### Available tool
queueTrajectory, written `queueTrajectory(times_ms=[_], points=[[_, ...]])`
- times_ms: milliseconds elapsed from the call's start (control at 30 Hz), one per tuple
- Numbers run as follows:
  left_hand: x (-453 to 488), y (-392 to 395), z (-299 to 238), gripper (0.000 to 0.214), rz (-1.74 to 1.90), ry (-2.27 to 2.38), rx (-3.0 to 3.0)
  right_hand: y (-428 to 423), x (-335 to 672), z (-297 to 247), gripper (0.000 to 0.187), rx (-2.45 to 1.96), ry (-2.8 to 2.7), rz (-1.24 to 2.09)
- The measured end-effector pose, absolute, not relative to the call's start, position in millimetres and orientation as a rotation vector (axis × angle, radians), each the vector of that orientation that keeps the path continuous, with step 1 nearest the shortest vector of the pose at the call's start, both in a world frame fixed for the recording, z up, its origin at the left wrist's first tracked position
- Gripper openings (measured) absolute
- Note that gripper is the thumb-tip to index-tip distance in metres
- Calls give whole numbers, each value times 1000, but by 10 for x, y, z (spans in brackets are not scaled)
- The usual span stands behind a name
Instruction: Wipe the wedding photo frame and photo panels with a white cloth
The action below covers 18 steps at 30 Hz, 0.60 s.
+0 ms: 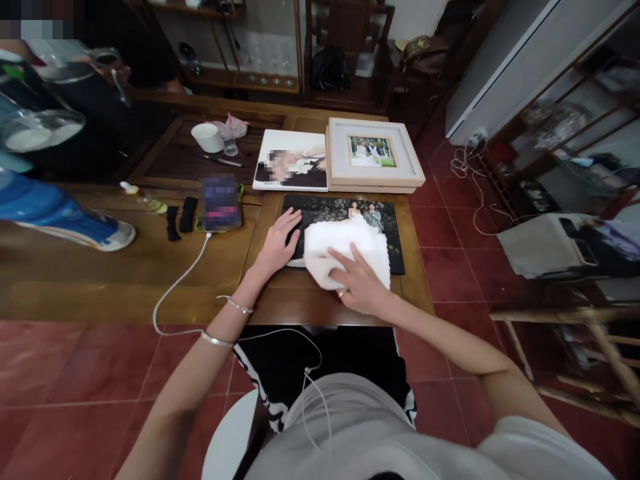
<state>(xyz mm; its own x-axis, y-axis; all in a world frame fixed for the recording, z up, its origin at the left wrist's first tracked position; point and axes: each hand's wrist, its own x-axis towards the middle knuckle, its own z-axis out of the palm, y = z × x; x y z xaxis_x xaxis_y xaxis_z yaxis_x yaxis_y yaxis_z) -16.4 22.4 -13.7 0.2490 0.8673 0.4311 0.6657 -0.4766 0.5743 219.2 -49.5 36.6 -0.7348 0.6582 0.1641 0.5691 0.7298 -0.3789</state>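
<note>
A dark photo panel [397, 248] showing two people lies flat near the front edge of the wooden table. My left hand [280, 244] rests on its left side, fingers stretched out and holding nothing. Over the panel's lower middle and right lies a folded white cloth [343, 237], which hides much of the picture. My right hand [363, 283] holds this cloth at its near side, with some fingers spread on top and others curled at the edge. What lies beneath the cloth is hidden.
Behind the panel lie a white-edged photo album [290, 141] and a framed photo box [415, 163]. Leftward are a phone [220, 203] with a white cable [173, 283], a paper cup [207, 138] and a blue bottle [60, 210]. Another person [145, 60] is at the far left.
</note>
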Motion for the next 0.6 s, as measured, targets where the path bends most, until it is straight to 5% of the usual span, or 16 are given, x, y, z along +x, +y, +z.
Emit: queueTrajectory(times_ms=[333,600], points=[[-239,172,-151,36,1134,1412,2178,-214,2041,262,33,-1424,-2274,259],[-144,172,-142,38,1174,1409,2103,54,2009,153,42,-1235,-2326,205]])
